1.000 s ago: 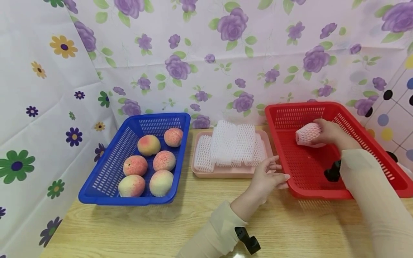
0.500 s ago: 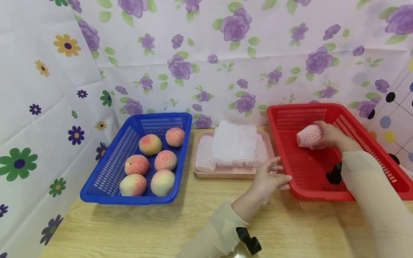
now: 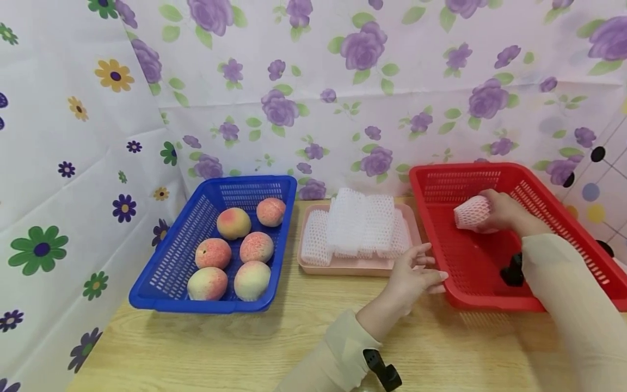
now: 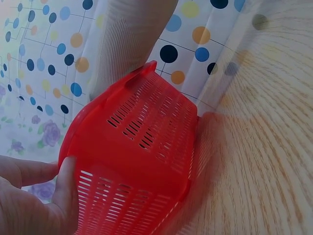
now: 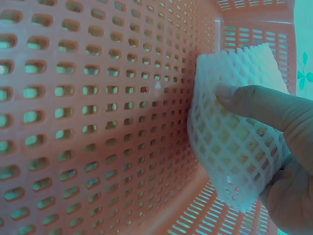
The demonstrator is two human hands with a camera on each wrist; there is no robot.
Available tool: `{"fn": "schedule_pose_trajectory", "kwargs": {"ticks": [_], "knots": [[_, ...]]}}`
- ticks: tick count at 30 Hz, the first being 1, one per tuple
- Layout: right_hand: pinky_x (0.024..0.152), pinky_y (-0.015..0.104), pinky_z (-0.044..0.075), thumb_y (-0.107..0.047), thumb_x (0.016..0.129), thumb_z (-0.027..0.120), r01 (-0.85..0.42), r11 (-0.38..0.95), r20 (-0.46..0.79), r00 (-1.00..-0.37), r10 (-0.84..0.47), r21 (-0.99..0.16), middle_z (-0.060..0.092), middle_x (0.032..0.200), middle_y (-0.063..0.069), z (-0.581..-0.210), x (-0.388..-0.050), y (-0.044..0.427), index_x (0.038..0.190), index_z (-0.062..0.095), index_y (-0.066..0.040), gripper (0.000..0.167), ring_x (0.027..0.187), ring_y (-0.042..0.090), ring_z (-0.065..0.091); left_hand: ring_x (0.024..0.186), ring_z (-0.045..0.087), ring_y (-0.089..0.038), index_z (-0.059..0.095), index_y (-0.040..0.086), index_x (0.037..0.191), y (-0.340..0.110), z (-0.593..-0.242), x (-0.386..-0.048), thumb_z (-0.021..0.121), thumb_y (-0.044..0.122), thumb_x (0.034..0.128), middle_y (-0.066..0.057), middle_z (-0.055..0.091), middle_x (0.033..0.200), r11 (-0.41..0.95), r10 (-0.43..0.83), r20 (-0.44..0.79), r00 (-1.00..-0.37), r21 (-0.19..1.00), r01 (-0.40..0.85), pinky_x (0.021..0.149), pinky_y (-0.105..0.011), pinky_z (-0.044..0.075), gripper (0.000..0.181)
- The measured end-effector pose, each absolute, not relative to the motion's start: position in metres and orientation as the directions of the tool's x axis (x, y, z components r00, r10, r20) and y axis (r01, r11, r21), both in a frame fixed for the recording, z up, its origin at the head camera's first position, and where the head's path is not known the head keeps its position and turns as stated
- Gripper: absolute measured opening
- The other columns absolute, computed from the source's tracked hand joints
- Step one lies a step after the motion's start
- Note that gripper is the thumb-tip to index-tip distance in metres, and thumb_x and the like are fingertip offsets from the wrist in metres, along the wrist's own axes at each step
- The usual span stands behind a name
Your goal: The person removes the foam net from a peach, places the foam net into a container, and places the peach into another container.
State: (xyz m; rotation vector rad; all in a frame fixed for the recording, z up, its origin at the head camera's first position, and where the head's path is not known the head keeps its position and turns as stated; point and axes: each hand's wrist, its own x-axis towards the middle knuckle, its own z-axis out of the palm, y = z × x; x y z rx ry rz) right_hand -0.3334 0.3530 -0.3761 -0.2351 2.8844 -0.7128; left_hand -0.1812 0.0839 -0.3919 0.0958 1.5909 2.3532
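In the head view my right hand [image 3: 504,211] grips a peach in a white foam net sleeve [image 3: 472,212], inside the red basket [image 3: 453,296]. The right wrist view shows the thumb lying across the netting of the sleeved peach [image 5: 234,132], which sits against the basket's perforated surface [image 5: 107,122]. Fingers spread and fairly straight, my left hand [image 3: 409,277] touches the red basket's near left corner. Seen from the left wrist, its thumb [image 4: 67,196] lies against the outer side of the red basket [image 4: 132,161].
A pink tray [image 3: 362,269] with several white foam net sleeves [image 3: 360,223] stands between the baskets. On the left a blue basket [image 3: 206,306] holds several peaches [image 3: 213,253]. Floral sheets [image 3: 333,125] hang behind the wooden table [image 3: 220,348].
The whole head view has shifted slightly. My right hand keeps its grip on the sleeved peach, which has turned slightly in the basket. The left hand stays at the basket's corner.
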Motion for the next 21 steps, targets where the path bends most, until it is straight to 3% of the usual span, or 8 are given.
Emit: {"fn": "schedule_pose_trajectory", "kwargs": {"ticks": [10, 21], "knots": [[0.087, 0.067, 0.040, -0.020, 0.069, 0.082, -0.134, 0.889, -0.099, -0.976, -0.196, -0.439, 0.043, 0.117, 0.038, -0.371, -0.335, 0.349, 0.132, 0.030, 0.012, 0.088, 0.099, 0.048, 0.044, 0.073, 0.060, -0.012, 0.053, 0.007, 0.130, 0.085, -0.392, -0.182, 0.062, -0.020, 0.0771, -0.005, 0.056, 0.095, -0.356, 0.286, -0.110, -0.952, 0.910, -0.212, 0.064, -0.038, 0.059, 0.060], [0.088, 0.067, 0.041, -0.031, 0.071, 0.081, -0.129, 0.891, -0.097, -0.977, -0.189, -0.436, 0.042, 0.116, 0.037, -0.362, -0.330, 0.338, 0.134, 0.024, 0.014, 0.096, 0.100, 0.048, 0.042, 0.073, 0.060, -0.012, 0.053, 0.006, 0.130, 0.085, -0.393, -0.182, 0.062, -0.021, 0.0765, -0.005, 0.057, 0.094, -0.360, 0.279, -0.117, -0.953, 0.908, -0.216, 0.063, -0.038, 0.059, 0.060]]}}
